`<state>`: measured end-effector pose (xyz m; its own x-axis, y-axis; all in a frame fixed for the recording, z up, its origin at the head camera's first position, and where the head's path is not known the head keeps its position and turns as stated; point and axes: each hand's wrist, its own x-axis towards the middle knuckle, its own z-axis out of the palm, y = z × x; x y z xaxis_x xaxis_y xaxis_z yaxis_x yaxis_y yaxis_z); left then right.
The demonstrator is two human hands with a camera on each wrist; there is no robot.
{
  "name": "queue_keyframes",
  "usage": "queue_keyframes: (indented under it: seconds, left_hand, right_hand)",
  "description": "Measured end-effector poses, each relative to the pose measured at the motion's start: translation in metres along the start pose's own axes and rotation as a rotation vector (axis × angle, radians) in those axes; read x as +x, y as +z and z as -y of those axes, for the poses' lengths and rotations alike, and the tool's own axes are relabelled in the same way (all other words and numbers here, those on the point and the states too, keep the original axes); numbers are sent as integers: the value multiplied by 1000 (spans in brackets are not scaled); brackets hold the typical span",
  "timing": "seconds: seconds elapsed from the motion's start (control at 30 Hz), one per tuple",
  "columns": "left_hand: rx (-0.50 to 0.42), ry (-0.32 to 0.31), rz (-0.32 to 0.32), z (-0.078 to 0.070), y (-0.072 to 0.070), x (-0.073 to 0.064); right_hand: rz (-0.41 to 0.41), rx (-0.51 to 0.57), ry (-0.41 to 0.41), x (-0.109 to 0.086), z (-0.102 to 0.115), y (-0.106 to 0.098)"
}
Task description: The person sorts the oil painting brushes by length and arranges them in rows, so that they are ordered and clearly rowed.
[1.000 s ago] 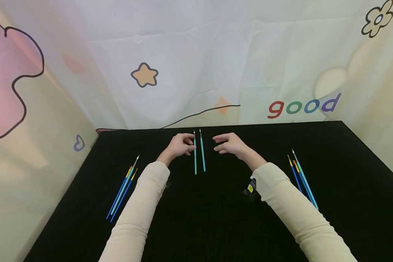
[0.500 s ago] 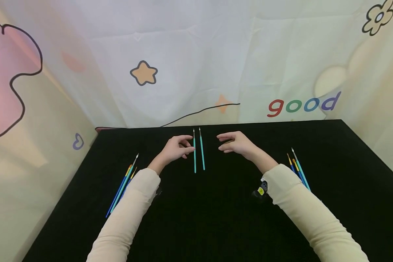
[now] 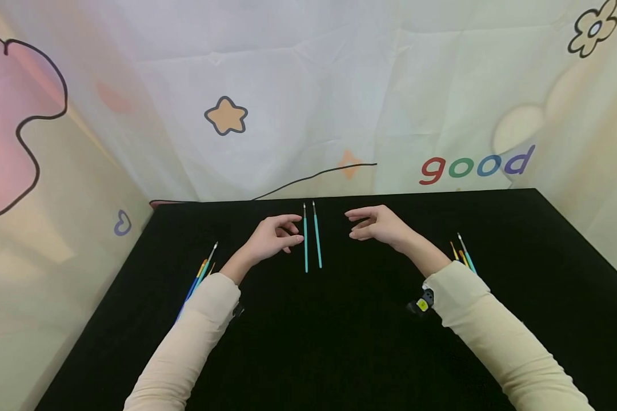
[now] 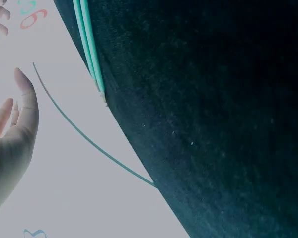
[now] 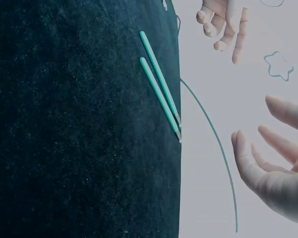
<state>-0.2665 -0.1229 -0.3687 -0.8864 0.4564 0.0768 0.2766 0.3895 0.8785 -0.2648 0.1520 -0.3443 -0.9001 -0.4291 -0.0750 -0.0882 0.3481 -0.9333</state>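
Two slim turquoise paintbrushes lie side by side near the back of the black table, bristles pointing away: the left paintbrush [image 3: 305, 242] and the right paintbrush [image 3: 317, 240]. My left hand [image 3: 272, 237] is just left of them, its fingers loosely bent with nothing between them; its fingertips come close to the left paintbrush in the head view. To the right, my right hand [image 3: 377, 224] hovers with relaxed, parted fingers and holds nothing. The wrist views show both hands raised above the table, apart from the turquoise paintbrushes [image 4: 92, 49].
A group of blue and turquoise paintbrushes [image 3: 200, 277] lies at the left, partly hidden by the left sleeve. Another group of paintbrushes [image 3: 465, 257] lies at the right, mostly behind the right sleeve. A printed curtain [image 3: 308, 103] stands behind the black table [image 3: 319, 342].
Both hands have drawn apart, the left toward the left and slightly nearer, the right toward the right. The sleeves now cover more of the side paintbrushes. The two middle paintbrushes stay put.
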Motion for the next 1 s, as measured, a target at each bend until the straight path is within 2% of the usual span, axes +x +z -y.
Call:
queue_keyframes:
  seconds: [0.5,0.8,1.0]
  left_hand:
    - [40,79,61,-8,-9,-23]
    - [17,77,77,-11,-14,-41]
    - [16,99,96,-10,-16,-49]
  right_hand:
    - [19,-47,-74,-23,7,-2]
    - [15,-61,-66,-36,8,-5]
    - [23,-83,-76,-46,10,-8]
